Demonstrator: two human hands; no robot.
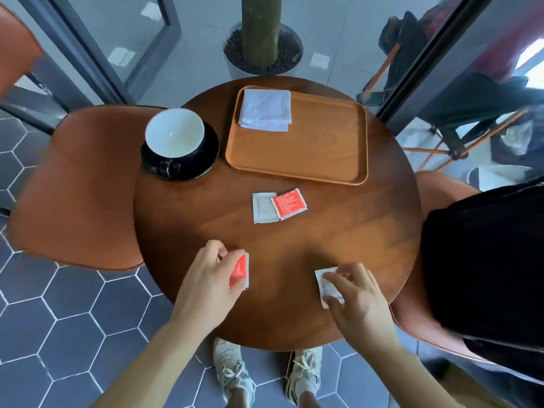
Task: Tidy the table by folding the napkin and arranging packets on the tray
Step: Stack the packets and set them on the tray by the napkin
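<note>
- Wooden round table (338, 240) carries everything; its near edge lies just beyond the person's shoes, and both hands work close to that edge.
- Left hand (206, 284) pinches a red packet (239, 270) between thumb and fingertips, holding it on edge near the table's near-left rim.
- Right hand (357, 301) has its fingers curled down onto a white packet (325, 285) that lies flat on the table; thumb and fingertips press its edges.
- Printing shows on the red packet, but it is too small and blurred to read.
- At mid-table lie two more packets: a second white packet (263, 208) and a second red packet (289, 204), touching, the red one overlapping the white one's right edge. White lettering covers this red one, unreadable.
- Orange-brown tray (323, 148) sits at the far side, its right corners near the table's rim. A folded white napkin (265, 110) lies in its far-left corner; the remaining tray floor is bare.
- Black saucer (206, 160) with a white-lined cup (175, 134) stands left of the tray, overhanging the table's left edge.
- Bare tabletop stretches between the hands and the middle packets, and between those and the tray.
</note>
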